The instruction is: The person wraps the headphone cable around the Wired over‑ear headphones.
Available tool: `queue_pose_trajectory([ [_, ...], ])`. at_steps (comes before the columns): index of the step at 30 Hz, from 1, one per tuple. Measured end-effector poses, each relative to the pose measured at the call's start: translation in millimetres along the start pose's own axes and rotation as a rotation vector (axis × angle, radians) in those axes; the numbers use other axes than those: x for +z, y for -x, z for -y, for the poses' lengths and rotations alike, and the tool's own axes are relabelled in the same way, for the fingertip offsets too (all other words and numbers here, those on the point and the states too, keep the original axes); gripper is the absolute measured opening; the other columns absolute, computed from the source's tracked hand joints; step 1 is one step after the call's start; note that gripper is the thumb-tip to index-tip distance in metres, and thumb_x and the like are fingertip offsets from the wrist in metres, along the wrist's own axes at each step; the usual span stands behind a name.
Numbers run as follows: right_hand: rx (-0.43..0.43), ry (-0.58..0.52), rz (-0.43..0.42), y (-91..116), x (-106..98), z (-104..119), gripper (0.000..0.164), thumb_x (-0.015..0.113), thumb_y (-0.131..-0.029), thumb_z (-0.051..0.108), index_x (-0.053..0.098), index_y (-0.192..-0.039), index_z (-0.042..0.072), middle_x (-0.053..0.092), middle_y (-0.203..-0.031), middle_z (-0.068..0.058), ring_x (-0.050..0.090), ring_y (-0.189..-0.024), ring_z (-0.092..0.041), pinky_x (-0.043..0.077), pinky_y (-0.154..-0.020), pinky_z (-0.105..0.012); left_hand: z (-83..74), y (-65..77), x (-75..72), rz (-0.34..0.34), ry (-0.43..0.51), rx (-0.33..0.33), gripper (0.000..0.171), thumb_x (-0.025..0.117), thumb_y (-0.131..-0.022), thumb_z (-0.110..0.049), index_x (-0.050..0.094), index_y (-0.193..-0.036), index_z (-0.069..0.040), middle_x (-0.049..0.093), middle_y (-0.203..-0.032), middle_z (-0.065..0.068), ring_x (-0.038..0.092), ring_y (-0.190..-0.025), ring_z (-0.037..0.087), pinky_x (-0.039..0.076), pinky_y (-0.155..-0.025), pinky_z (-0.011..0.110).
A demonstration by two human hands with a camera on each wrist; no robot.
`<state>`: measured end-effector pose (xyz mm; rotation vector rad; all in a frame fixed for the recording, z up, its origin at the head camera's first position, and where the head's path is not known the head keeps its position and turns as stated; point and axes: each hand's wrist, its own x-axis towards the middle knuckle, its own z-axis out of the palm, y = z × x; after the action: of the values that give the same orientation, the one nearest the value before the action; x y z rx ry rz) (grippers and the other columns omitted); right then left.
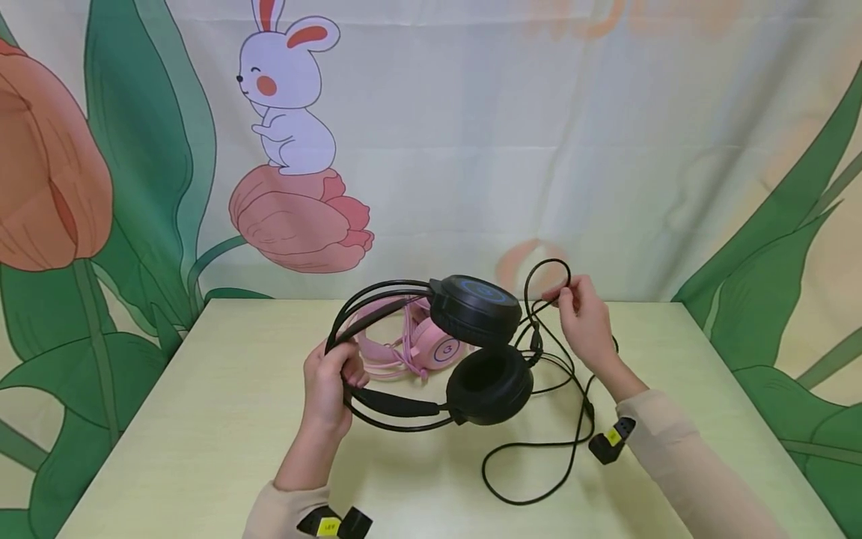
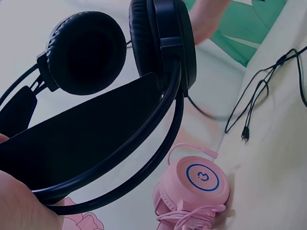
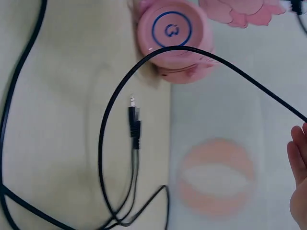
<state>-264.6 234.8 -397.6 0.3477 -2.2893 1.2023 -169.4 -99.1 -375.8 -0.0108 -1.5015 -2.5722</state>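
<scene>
My left hand (image 1: 328, 391) grips the headband of a black headset (image 1: 481, 311), holding it up above the table with its two ear cups toward the right. In the left wrist view, part of that hand shows at the lower left beside the headband's thin double bars (image 2: 158, 129). On the right, my right hand (image 1: 584, 323) pinches the headset's black cable (image 1: 569, 468) between thumb and fingers. Loops of the cable hang and lie below it. The right wrist view shows two slim audio plugs (image 3: 135, 123) at the cable's end.
Behind the black headset, a pink headset (image 1: 441, 348) with its cord bundled round it lies on the pale table (image 1: 202, 419). A cloth backdrop (image 1: 438, 150) printed with a rabbit and tulips hangs at the table's far edge.
</scene>
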Motion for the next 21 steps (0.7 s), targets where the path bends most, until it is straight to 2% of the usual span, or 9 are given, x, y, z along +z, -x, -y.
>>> queue_pose_trajectory([
  [3, 0.025, -0.088, 0.019, -4, -8, 15, 0.02, 0.03, -0.099, 0.019, 0.044, -0.102, 0.004, 0.06, -0.085, -0.008, 0.064, -0.075, -0.012, 0.051, -0.072, -0.023, 1.2, -1.4, -2.1, -0.028, -0.017, -0.013, 0.023, 0.041, -0.08, 0.002, 0.04, -0.06, -0.01, 0.029, -0.046, -0.006, 0.024, -0.043, 0.011, 0.023, -0.044, 0.022],
  [7, -0.044, -0.094, 0.001, -6, -20, 52, 0.017, 0.029, -0.098, 0.01, 0.042, -0.101, -0.001, 0.05, -0.07, -0.011, 0.056, -0.054, -0.011, 0.049, -0.056, -0.021, 3.3, -3.6, -5.6, -0.055, -0.039, -0.023, 0.026, 0.044, -0.082, 0.0, 0.037, -0.058, -0.01, 0.03, -0.046, -0.005, 0.026, -0.042, 0.01, 0.025, -0.044, 0.022],
  [8, -0.077, -0.069, -0.024, -6, -23, 61, 0.016, 0.03, -0.097, 0.007, 0.043, -0.1, -0.003, 0.049, -0.069, -0.011, 0.051, -0.051, -0.009, 0.046, -0.052, -0.019, 3.8, -4.2, -6.3, -0.059, -0.042, -0.024, 0.027, 0.044, -0.082, -0.001, 0.036, -0.058, -0.01, 0.03, -0.046, -0.005, 0.026, -0.042, 0.01, 0.025, -0.044, 0.022],
  [10, -0.154, -0.017, -0.073, -9, -25, 65, 0.016, 0.031, -0.096, 0.005, 0.045, -0.098, -0.003, 0.049, -0.068, -0.011, 0.042, -0.047, -0.008, 0.037, -0.047, -0.017, 5.0, -5.2, -7.4, -0.068, -0.048, -0.026, 0.028, 0.045, -0.082, -0.002, 0.035, -0.057, -0.011, 0.03, -0.046, -0.005, 0.026, -0.042, 0.01, 0.026, -0.044, 0.021],
  [13, -0.28, 0.05, -0.166, -15, -26, 57, 0.013, 0.036, -0.095, 0.003, 0.048, -0.096, -0.003, 0.048, -0.069, -0.011, 0.032, -0.048, -0.006, 0.027, -0.047, -0.019, 6.4, -6.1, -8.4, -0.082, -0.049, -0.038, 0.028, 0.045, -0.081, -0.001, 0.035, -0.057, -0.011, 0.03, -0.045, -0.005, 0.025, -0.042, 0.009, 0.026, -0.044, 0.021],
  [15, -0.364, 0.069, -0.208, -19, -26, 50, 0.012, 0.038, -0.094, 0.001, 0.05, -0.096, -0.002, 0.047, -0.068, -0.009, 0.029, -0.05, -0.006, 0.025, -0.048, -0.02, 7.2, -6.6, -8.8, -0.092, -0.048, -0.045, 0.028, 0.044, -0.081, -0.001, 0.035, -0.056, -0.012, 0.029, -0.045, -0.005, 0.025, -0.042, 0.009, 0.026, -0.044, 0.021],
  [17, -0.445, 0.075, -0.234, -19, -27, 54, 0.012, 0.04, -0.091, -0.002, 0.051, -0.094, -0.002, 0.044, -0.064, -0.008, 0.029, -0.051, -0.005, 0.024, -0.048, -0.021, 7.7, -7.1, -9.3, -0.105, -0.048, -0.052, 0.029, 0.045, -0.08, -0.002, 0.035, -0.055, -0.012, 0.029, -0.045, -0.005, 0.025, -0.042, 0.009, 0.026, -0.044, 0.021],
  [21, -0.591, 0.063, -0.235, -18, -28, 61, 0.015, 0.04, -0.092, 0.004, 0.054, -0.092, -0.002, 0.042, -0.063, -0.006, 0.028, -0.053, -0.005, 0.024, -0.05, -0.02, 8.5, -8.9, -11.0, -0.13, -0.056, -0.063, 0.029, 0.045, -0.081, -0.002, 0.036, -0.055, -0.012, 0.029, -0.046, -0.005, 0.026, -0.043, 0.008, 0.026, -0.044, 0.021],
])
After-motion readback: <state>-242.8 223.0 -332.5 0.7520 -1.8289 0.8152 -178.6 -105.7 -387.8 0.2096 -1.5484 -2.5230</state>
